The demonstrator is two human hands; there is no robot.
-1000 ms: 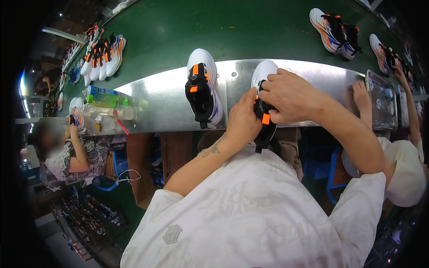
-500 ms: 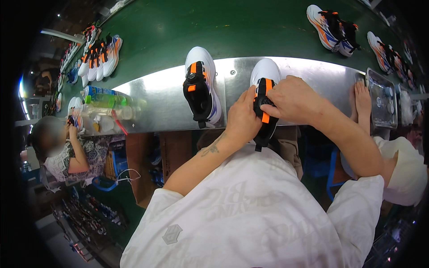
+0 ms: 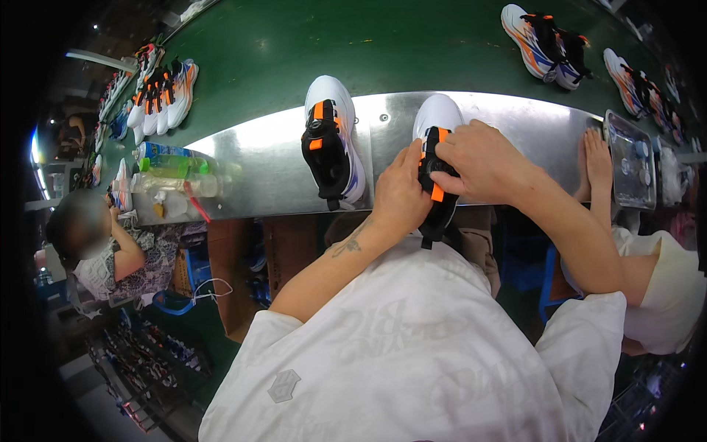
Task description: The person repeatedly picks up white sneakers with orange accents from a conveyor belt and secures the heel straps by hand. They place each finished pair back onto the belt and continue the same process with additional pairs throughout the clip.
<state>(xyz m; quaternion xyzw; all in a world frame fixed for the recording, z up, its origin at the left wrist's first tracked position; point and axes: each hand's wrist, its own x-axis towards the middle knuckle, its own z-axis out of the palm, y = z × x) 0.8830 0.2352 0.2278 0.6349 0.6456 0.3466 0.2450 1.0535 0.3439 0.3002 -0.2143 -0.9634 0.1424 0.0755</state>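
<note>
A white, black and orange sneaker (image 3: 439, 113) rests toe-away at the metal edge in front of me, its heel jutting over the edge toward my shirt. Wrapped around its left side is my left hand (image 3: 401, 190), closed on the upper. My right hand (image 3: 486, 163) is closed over the right side of the tongue, thumb and curled fingers at the round black dial, which they partly cover. To the left stands the matching sneaker (image 3: 328, 140), upright and untouched, with its dial and orange strips showing.
Bottles (image 3: 177, 166) and a red-handled tool (image 3: 196, 202) lie left on the metal strip (image 3: 258, 155). Sneakers (image 3: 166, 96) stand on the green belt (image 3: 294, 37), with more (image 3: 546, 48) far right. A metal tray (image 3: 630, 162) and a co-worker's hand (image 3: 598, 158) are at right; another person (image 3: 110, 247) sits left.
My hands stay on the same sneaker; my right fingers have shifted slightly at the dial. The co-worker at right has moved a little, and the left person's hands and shoe have shifted.
</note>
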